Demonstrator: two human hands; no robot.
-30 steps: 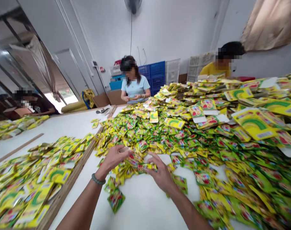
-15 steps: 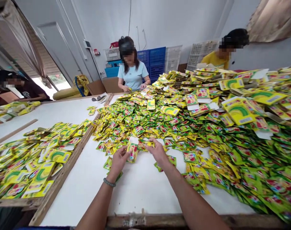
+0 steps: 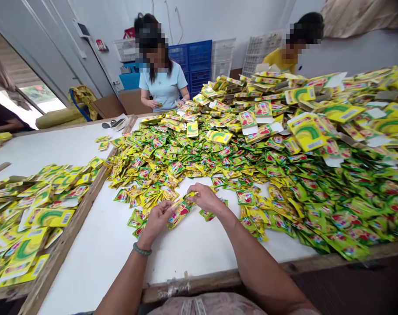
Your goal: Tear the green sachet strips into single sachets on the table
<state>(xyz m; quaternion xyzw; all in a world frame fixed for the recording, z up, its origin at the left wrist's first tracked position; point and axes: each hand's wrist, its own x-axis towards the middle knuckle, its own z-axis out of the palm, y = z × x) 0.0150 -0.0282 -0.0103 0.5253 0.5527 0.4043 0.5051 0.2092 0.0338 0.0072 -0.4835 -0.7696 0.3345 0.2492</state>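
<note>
Over the white tabletop (image 3: pixel 172 258), my left hand (image 3: pixel 157 222) grips a small yellow-and-green carton (image 3: pixel 179 214) with a red fruit print, tilted with its upper end away from me. My right hand (image 3: pixel 204 198) pinches a small packet (image 3: pixel 190 197) at that upper end; how far it sits inside the carton I cannot make out. Several loose green packets (image 3: pixel 136 217) lie left of my left hand. Another green packet (image 3: pixel 208 214) is under my right wrist. A bracelet (image 3: pixel 141 249) circles my left wrist.
A big heap of packets (image 3: pixel 199 157) spreads ahead and right, with flat cartons (image 3: pixel 305 131) piled on it. Left of a wooden strip (image 3: pixel 84 214) lie more cartons (image 3: pixel 51 216). A co-worker in light blue (image 3: pixel 164 85) stands across the table; another in yellow (image 3: pixel 279 59) is behind the heap.
My right hand has come closer to my left, bringing the packet against the carton's upper end. The carton is now more tilted. The view has shifted right and downward.
</note>
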